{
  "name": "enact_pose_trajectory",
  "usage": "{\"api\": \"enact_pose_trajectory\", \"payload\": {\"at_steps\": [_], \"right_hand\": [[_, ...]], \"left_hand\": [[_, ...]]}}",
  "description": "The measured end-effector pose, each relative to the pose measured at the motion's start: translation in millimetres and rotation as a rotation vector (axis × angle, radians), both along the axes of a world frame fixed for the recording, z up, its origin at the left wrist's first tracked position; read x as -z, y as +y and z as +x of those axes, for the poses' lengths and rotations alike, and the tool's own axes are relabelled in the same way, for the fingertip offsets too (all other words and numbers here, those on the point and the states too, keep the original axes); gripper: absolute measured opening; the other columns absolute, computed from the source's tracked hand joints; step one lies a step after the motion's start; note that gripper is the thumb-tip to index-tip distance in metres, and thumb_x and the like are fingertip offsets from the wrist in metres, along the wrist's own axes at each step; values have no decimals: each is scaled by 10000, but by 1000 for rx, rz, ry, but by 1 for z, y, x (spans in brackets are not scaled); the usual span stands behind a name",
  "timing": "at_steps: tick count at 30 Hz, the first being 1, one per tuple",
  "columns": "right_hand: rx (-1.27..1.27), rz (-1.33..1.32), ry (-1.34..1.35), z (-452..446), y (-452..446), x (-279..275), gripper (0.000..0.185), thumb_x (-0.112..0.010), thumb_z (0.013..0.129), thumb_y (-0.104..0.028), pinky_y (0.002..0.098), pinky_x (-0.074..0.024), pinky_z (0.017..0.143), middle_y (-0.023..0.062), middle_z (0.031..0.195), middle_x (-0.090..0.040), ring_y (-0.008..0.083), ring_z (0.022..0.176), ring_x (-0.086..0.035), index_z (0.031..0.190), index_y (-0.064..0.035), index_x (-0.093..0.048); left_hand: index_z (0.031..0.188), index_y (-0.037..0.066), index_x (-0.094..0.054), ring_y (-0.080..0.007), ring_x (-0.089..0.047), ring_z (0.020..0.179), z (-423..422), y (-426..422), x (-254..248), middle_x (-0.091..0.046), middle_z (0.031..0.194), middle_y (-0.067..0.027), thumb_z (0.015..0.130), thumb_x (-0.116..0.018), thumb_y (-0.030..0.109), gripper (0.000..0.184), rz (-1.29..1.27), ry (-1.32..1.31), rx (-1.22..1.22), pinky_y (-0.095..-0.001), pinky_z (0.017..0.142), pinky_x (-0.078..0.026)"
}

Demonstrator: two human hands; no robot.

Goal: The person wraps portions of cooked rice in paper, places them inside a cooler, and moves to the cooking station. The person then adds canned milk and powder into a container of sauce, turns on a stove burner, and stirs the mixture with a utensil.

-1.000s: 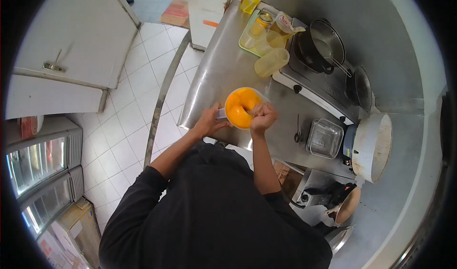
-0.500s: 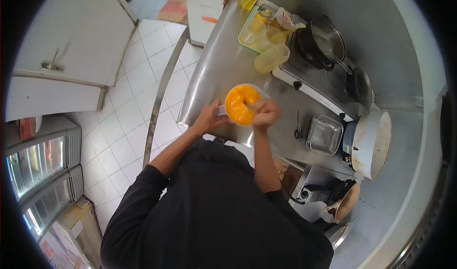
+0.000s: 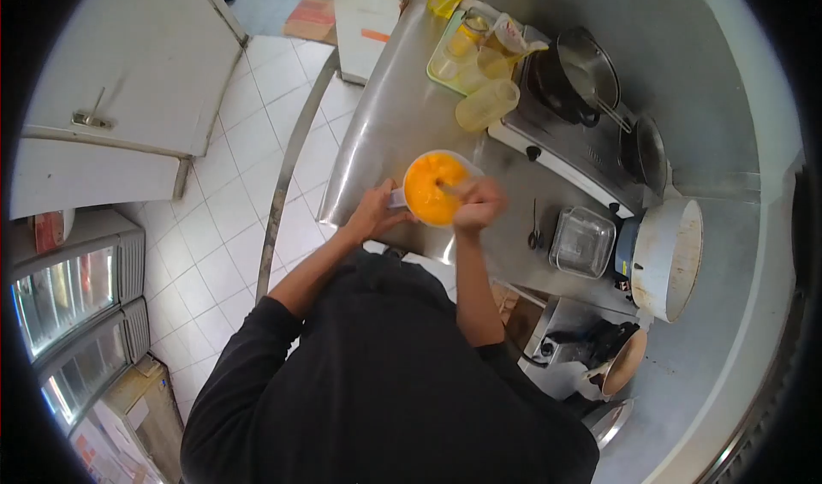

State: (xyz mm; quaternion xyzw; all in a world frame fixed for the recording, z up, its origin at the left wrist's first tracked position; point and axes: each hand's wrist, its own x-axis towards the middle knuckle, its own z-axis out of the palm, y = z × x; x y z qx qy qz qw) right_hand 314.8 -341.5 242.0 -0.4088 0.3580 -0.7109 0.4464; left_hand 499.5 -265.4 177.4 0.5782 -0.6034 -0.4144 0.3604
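A white cup-like container (image 3: pixel 468 163) with a handle holds a bright orange-yellow liquid (image 3: pixel 431 194) and is over the steel counter. My left hand (image 3: pixel 377 214) is closed on its handle at the left side. At the right rim, my right hand (image 3: pixel 479 204) is closed round a thin utensil (image 3: pixel 447 189) whose lower end dips into the liquid. That hand is slightly blurred, and most of the utensil is hidden in it.
The steel counter (image 3: pixel 377 133) bears a yellowish plastic cup (image 3: pixel 487 105), a green-edged tray (image 3: pixel 439 78), scissors (image 3: pixel 534 237) and a glass dish (image 3: pixel 583 242). Behind are a stove (image 3: pixel 556 158) with a dark pot (image 3: pixel 556 81), a pan (image 3: pixel 651 154) and a large white pot (image 3: pixel 668 261).
My right hand has shifted slightly right and up while the utensil moves in the liquid, whose surface pattern differs. My left hand stays on the handle.
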Motion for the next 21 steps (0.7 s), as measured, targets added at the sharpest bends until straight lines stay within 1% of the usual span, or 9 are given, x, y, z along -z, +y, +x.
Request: {"api": "enact_pose_trajectory", "payload": {"at_steps": [2,5,8,9,12,15,18,19,21], "right_hand": [[16,-23,275,8,-1,19,399,-372,907,-282,295,-279,431,35,483,-353,140,422,-309,545,-126,-312],[-117,126,3,-10,-6,-57,391,-374,903,-270,292,-261,434,32,487,-345,131,436,-328,546,-139,-285],[81,-134,412,12,6,4,379,-384,890,-252,286,-245,437,31,492,-348,126,440,-338,542,-142,-281],[4,-109,468,11,6,23,382,-384,890,-253,284,-242,433,35,500,-370,129,438,-337,537,-133,-300],[-108,93,44,0,-7,-43,407,-383,910,-280,285,-247,432,36,504,-366,133,428,-328,541,-126,-306],[96,-77,230,8,2,3,439,-367,943,-328,281,-254,433,25,504,-347,128,422,-321,556,-130,-312],[-111,8,104,2,-4,7,468,-344,968,-362,279,-263,435,19,502,-333,134,419,-323,559,-135,-322],[-101,45,171,-2,-7,-27,460,-346,968,-349,278,-270,436,17,504,-335,137,416,-315,562,-135,-325],[-37,17,-5,-1,-7,-20,429,-362,949,-320,276,-268,439,12,494,-319,138,410,-302,564,-134,-325]], "left_hand": [[1016,10,-513,-439,-668,887,3,-6,-4,-678,917,-240,702,-890,376,612,-47,-15,-9,-448,711,-527],[1027,9,-514,-442,-666,881,-1,5,2,-679,917,-237,701,-888,383,621,-29,45,14,-445,715,-527],[1034,11,-515,-448,-662,875,-2,9,-4,-675,916,-236,701,-887,387,625,4,11,7,-446,718,-525],[1036,12,-516,-451,-660,873,0,0,-7,-673,917,-236,702,-886,388,624,-1,-25,2,-447,720,-525],[1036,21,-518,-451,-652,855,1,1,-2,-664,897,-237,689,-893,389,630,-10,7,4,-451,706,-519],[1024,26,-514,-453,-644,838,-4,6,0,-654,884,-242,686,-897,379,621,-45,2,-27,-455,687,-510],[1014,24,-503,-457,-646,868,4,-7,-3,-656,891,-247,692,-895,375,617,6,-48,-10,-452,699,-515],[1009,22,-499,-458,-647,882,1,-1,-4,-658,895,-249,696,-894,374,615,68,-68,17,-451,705,-518],[1001,19,-494,-460,-649,888,-1,-4,-6,-658,887,-255,696,-894,376,617,65,-6,-2,-456,706,-519]]}}
